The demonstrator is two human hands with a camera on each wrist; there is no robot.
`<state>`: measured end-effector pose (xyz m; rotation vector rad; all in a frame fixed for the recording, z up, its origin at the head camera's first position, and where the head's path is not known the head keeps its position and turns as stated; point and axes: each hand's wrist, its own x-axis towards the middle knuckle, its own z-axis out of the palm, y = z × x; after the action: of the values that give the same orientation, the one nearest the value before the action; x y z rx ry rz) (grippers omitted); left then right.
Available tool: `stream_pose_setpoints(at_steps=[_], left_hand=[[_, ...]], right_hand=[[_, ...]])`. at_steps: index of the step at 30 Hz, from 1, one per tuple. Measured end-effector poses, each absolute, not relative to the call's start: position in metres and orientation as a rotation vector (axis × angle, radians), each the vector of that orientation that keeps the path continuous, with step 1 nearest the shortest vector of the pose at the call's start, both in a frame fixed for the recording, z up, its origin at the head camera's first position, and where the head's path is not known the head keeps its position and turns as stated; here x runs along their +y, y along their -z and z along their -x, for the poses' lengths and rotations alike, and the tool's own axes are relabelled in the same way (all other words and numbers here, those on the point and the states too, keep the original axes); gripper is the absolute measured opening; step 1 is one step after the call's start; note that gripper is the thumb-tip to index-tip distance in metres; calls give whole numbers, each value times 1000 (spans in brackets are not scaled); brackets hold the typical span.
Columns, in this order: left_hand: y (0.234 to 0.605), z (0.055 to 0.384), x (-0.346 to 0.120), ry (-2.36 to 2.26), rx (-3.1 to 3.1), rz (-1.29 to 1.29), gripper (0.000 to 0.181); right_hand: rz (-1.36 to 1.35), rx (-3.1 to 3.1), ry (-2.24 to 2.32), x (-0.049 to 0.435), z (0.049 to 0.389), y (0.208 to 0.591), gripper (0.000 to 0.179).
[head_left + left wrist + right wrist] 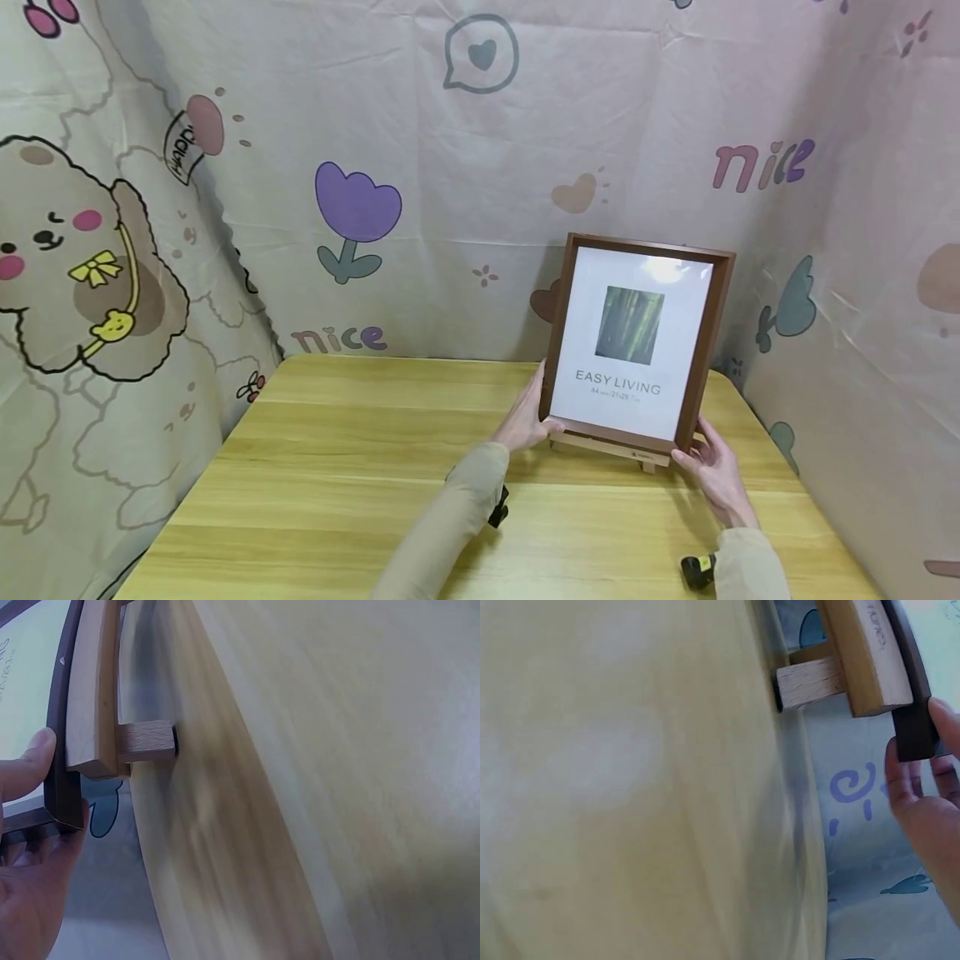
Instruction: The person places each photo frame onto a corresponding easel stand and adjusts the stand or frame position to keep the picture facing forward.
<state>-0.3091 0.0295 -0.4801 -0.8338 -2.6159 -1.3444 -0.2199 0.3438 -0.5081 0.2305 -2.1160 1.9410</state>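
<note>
A brown picture frame (636, 342) with a white "EASY LIVING" insert leans back slightly at the table's right rear. Its bottom edge sits on the ledge of a small wooden easel (611, 448), whose short feet reach the tabletop. My left hand (525, 417) grips the frame's lower left corner, thumb on the front and fingers behind, as the left wrist view shows. At the lower right corner my right hand (716, 471) holds the frame the same way, its thumb (946, 724) on the front edge. Most of the easel is hidden behind the frame.
The wooden table (360, 467) stretches out to the left and front of the frame. Behind and beside it hangs a printed cloth (465, 167), close to the table's back and right edges. A black wrist camera (697, 572) sits by the right sleeve.
</note>
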Motion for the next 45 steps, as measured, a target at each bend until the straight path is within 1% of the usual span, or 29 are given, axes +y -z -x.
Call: stream_pose_setpoints(at_steps=[6,10,14,16,27,35,40,45], left_hand=[[486,308,26,1465,-2653,783,111],[494,307,23,1608,-2723,735,98],[500,307,23,1662,-2750,723,83],[501,306,23,1675,-2758,697,81],[497,304,22,1695,-2788,596,84],[497,307,16,1651,-2772,629,82],[499,307,11,1688,-2741,630,82],[500,308,3,1695,-2740,615,86]], right_hand=[[-127,-2356,-1876,343,220,502,77],[12,-2480,-1808,340,219,498,81],[95,-2537,-1733,336,220,497,84],[117,-2554,-1712,335,221,498,84],[155,-2606,-1682,334,227,496,83],[95,-2561,-1676,326,230,497,75],[67,-2552,-1652,320,233,497,77],[69,-2578,-1605,315,236,496,79]])
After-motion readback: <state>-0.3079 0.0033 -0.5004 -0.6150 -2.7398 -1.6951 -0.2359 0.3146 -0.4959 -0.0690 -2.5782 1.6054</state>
